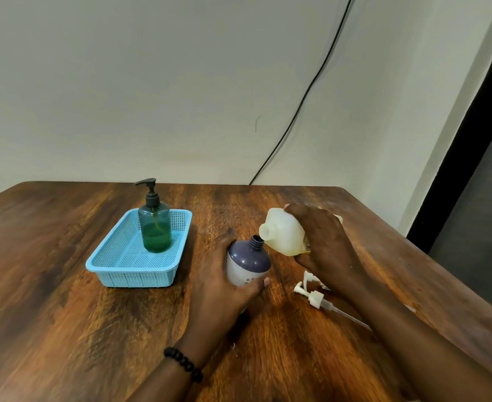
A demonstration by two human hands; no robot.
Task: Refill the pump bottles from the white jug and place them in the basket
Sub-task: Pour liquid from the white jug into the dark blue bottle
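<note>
My left hand grips a white bottle with a dark purple shoulder; its neck is open, with no pump on it. My right hand holds the white jug tipped sideways, its open spout just above and right of the bottle's neck. No liquid is visible between them. A white pump head with its dip tube lies on the table under my right forearm. A green pump bottle, about half full, stands upright in the back of the blue basket.
The wooden table runs to a far edge at the wall and a right edge near a dark doorway. A black cable hangs down the wall behind the table. A beaded bracelet sits on my left wrist.
</note>
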